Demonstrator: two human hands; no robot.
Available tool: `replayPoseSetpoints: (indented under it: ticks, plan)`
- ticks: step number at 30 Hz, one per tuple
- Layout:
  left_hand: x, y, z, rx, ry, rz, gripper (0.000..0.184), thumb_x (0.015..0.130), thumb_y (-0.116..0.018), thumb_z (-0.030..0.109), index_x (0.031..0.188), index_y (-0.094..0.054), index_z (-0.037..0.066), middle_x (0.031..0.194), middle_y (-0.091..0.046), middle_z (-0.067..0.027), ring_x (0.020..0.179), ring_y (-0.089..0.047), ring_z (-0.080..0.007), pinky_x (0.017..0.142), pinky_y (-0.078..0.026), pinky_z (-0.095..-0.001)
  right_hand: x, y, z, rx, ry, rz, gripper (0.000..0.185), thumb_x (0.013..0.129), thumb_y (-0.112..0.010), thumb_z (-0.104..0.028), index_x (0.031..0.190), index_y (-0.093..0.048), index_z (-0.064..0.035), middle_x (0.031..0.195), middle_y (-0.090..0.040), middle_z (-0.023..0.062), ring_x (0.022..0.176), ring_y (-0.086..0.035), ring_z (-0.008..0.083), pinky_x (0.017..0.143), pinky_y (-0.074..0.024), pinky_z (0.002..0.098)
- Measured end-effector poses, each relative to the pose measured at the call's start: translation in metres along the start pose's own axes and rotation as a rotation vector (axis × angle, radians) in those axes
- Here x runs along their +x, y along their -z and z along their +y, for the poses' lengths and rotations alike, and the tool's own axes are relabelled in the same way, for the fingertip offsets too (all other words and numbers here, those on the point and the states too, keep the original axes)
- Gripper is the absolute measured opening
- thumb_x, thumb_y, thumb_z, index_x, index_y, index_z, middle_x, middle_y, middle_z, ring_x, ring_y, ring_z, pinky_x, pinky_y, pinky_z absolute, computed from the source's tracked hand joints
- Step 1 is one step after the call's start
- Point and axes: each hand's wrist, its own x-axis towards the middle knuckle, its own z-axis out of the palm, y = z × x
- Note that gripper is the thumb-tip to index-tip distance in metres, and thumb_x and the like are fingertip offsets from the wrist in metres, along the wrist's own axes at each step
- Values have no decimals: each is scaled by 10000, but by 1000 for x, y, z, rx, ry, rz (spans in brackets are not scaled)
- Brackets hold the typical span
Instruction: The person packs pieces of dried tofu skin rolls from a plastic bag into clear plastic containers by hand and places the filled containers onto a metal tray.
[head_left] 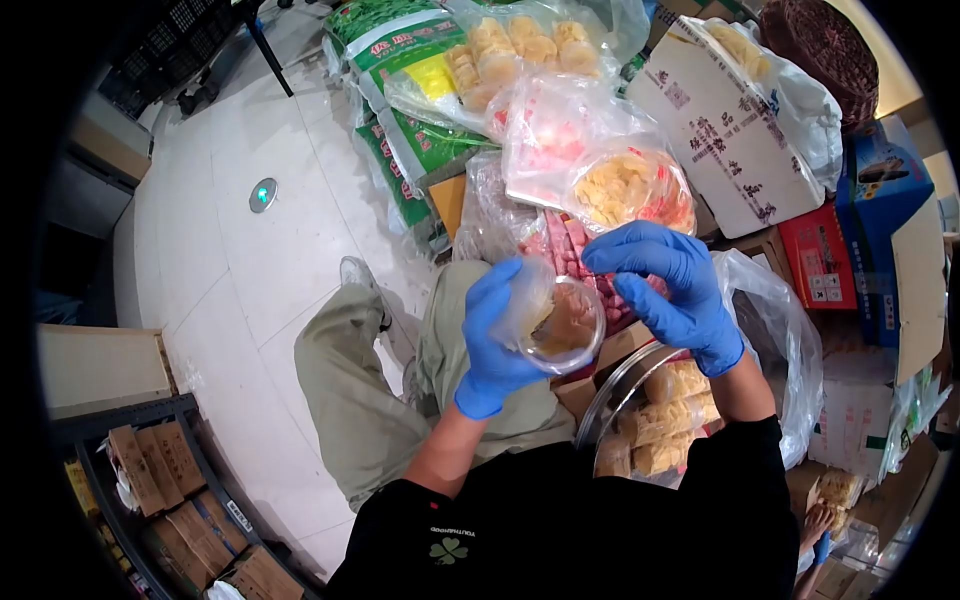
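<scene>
My left hand (495,345), in a blue glove, is wrapped around a clear plastic cup (596,335). The cup is tilted with its round mouth toward me, and brownish and yellowish contents show inside. Just right of the cup hovers my right hand (675,285), also gloved in blue, its fingers curved and apart with nothing visible in them. Beneath the hands lie pink-red pieces in clear wrap (560,240). A clear bag of pale yellow flakes (615,190) sits just beyond. Below my right hand is a round metal-rimmed container (600,400) holding several wrapped yellowish rolls (665,420).
Green printed sacks (400,60) carry bagged yellow rolls (520,50). A white printed box (720,130) and a blue box (880,200) stand right. Another person's hand (818,525) touches packs at lower right. A rack (190,410) with cartons stands lower left.
</scene>
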Motion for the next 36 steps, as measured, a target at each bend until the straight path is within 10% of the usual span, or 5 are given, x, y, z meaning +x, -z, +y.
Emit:
replayPoseSetpoints:
  ticks: [3, 15, 36]
  plan:
    - [-7, -13, -11, -237, 486, 49, 1044, 593, -961, 234, 1404, -337, 31, 1355, -476, -165, 1236, -533, -299, 1053, -451, -404, 0, 4, 8, 38, -93, 17, 201, 871, -642, -49, 1065, -670, -4, 988, -685, 146, 896, -671, 281, 809, -521, 351]
    - [-20, -10, -14, -124, 317, 14, 1063, 508, -993, 272, 1362, -415, 15, 1368, -464, -154, 1252, -511, -290, 1067, -434, -412, -26, 26, 248, -665, -436, -89, 301, 832, -608, -106, 1103, -651, 15, 1140, -644, 212, 1037, -627, 381, 934, -490, 420]
    - [-25, -12, -20, -83, 205, 4, 1065, 559, -974, 257, 1382, -329, 57, 1380, -433, -181, 1262, -492, -316, 1077, -416, -427, 7, -12, 297, -611, -809, -205, 543, 732, -679, -451, 1066, -697, -24, 1058, -695, 220, 963, -674, 370, 865, -521, 436]
